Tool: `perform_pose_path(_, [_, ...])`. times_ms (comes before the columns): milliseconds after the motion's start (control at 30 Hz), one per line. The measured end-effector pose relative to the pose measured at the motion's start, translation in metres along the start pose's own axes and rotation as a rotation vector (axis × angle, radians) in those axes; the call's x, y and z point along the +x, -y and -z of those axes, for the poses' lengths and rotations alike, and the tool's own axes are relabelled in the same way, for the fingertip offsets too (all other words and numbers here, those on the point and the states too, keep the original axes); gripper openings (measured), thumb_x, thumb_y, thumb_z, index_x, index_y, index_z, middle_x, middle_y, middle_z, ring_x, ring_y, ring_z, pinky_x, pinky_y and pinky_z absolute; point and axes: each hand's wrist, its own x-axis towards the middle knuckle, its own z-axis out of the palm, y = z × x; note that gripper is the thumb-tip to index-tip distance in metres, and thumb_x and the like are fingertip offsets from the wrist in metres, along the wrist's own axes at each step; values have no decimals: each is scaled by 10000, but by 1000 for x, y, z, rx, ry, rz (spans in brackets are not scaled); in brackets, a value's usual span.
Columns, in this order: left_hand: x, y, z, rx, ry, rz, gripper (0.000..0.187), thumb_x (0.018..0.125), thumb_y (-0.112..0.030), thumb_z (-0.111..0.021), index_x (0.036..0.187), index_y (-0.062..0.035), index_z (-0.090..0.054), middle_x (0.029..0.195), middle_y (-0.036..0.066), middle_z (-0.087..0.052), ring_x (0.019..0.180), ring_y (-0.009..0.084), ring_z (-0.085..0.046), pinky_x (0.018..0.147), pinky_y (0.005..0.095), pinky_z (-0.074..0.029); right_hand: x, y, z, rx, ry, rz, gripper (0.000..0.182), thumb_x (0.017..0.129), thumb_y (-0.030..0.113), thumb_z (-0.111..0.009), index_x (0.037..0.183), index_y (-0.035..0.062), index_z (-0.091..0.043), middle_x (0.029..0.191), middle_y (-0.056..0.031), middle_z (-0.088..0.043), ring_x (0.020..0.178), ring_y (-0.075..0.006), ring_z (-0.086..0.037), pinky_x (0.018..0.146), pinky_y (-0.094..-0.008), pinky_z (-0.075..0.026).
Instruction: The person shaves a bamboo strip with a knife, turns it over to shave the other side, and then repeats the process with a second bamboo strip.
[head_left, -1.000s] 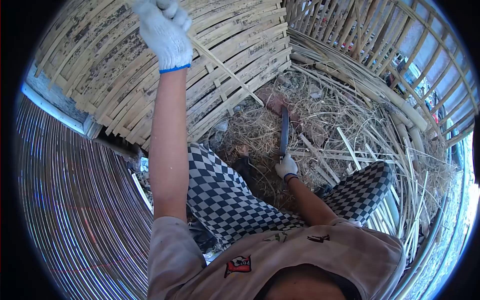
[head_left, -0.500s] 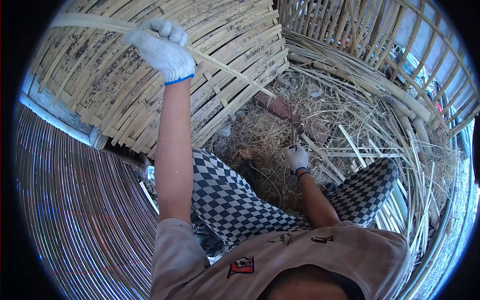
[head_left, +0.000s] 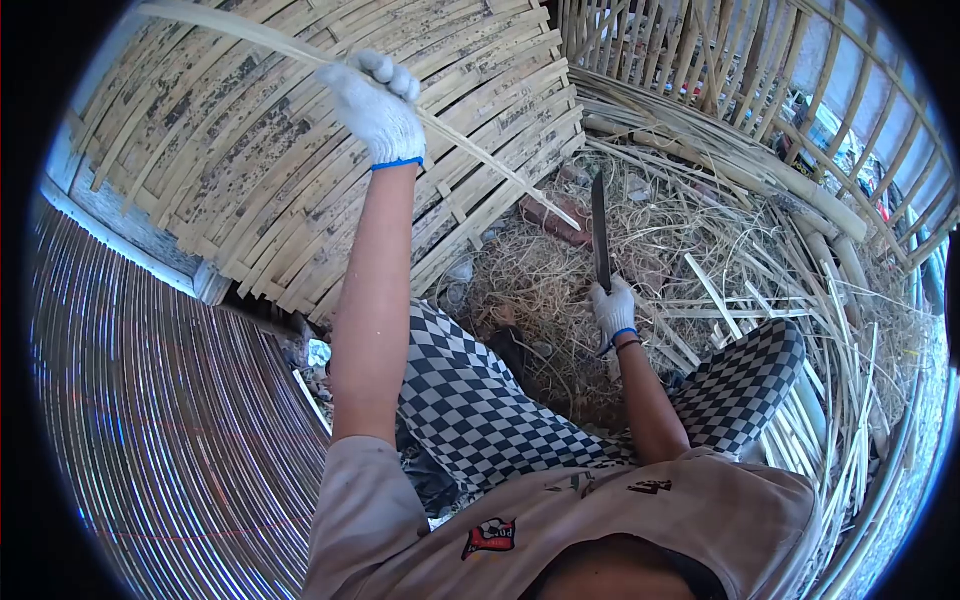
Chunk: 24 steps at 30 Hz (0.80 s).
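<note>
Raised at the upper left, my left hand wears a white knit glove with a blue cuff. Its fingers are closed on a long pale bamboo strip, which runs from the top left edge down to a pointed end near a reddish brick. My right hand, in a matching glove, grips a long-bladed knife between my knees. The dark blade points upward and away from me, just right of the strip's end and apart from it. The glove covers the knife's handle.
A woven bamboo panel leans at the left, above a stack of thin shiny rods or slats. Curly shavings cover the ground. Split strips and bamboo poles lie at the right, below a bamboo fence.
My left hand has shifted right with the strip, and the strip's end has moved right and down. My right hand has moved slightly right; the knife's blade now shows broadside.
</note>
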Motion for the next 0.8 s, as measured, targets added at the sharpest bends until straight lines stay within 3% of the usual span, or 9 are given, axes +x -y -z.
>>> perform_pose_path(133, [10, -3, -12, 153, 152, -65, 625, 1005, -651, -472, 937, -41, -591, 722, 30, -542, 650, 189, -552, 631, 367, -505, -8, 73, 34, 228, 24, 94, 261, 979, 182, -602, 1164, 6, -658, 657, -41, -625, 531, -129, -600, 497, -303, -461])
perform_pose_path(167, [13, -8, -17, 157, 175, -80, 601, 1011, -627, -481, 944, -40, -596, 751, 44, -555, 686, 194, -561, 668, 378, -520, -10, 89, 43, 170, 40, 62, 267, 978, 196, -596, 1183, 34, -650, 791, -161, -694, 695, -253, -710, 631, -386, -525])
perform_pose_path(200, [15, -15, -24, 161, 200, -96, 577, 1017, -602, -490, 951, -39, -600, 779, 58, -569, 721, 199, -570, 706, 388, -534, -14, 100, 49, 167, 36, 64, 268, 979, 201, -597, 1182, 34, -649, 795, -169, -693, 705, -260, -713, 638, -392, -526])
perform_pose_path(300, [14, -51, -66, 239, 31, -235, 424, 1038, -455, -539, 841, -81, -566, 701, 29, -540, 624, 166, -537, 574, 346, -478, -20, 133, 63, 123, -25, 140, 268, 985, 210, -595, 1184, 37, -644, 799, -188, -688, 725, -276, -723, 656, -406, -530])
perform_pose_path(433, [80, -60, -61, 170, 237, -432, 341, 1059, -371, -550, 1190, -62, -609, 809, 31, -610, 718, 165, -602, 646, 321, -520, -34, 179, 93, 90, -68, 237, 253, 994, 202, -571, 1182, 47, -639, 774, -199, -674, 721, -304, -720, 656, -416, -530])
perform_pose_path(533, [94, -64, -100, 173, 273, -441, 306, 1039, -374, -602, 1139, -87, -636, 809, 22, -614, 671, 133, -583, 589, 294, -494, -49, 223, 125, 219, 66, 156, 259, 997, 203, -550, 1200, 54, -608, 747, -196, -667, 716, -374, -700, 652, -438, -525])
perform_pose_path(633, [98, -70, -117, 22, 570, -3, 329, 1001, -431, -648, 1083, -112, -657, 713, -15, -575, 536, 87, -518, 471, 253, -427, -34, 235, 133, 191, 54, 258, 288, 987, 184, -539, 1249, 65, -560, 774, -225, -675, 733, -426, -690, 664, -475, -527])
perform_pose_path(733, [99, -73, -132, -29, 928, 161, 383, 957, -510, -654, 1042, -136, -661, 605, -59, -485, 412, 55, -415, 371, 230, -331, -22, 263, 148, 44, -34, 420, 299, 983, 182, -532, 1260, 70, -535, 818, -260, -683, 781, -468, -681, 687, -519, -525])
perform_pose_path(800, [92, -66, -149, -75, 880, 188, 422, 969, -558, -595, 973, -139, -648, 554, -78, -397, 364, 56, -341, 331, 234, -277, -16, 290, 158, 13, -38, 443, 286, 989, 189, -533, 1237, 51, -506, 812, -285, -677, 800, -501, -664, 694, -564, -512])
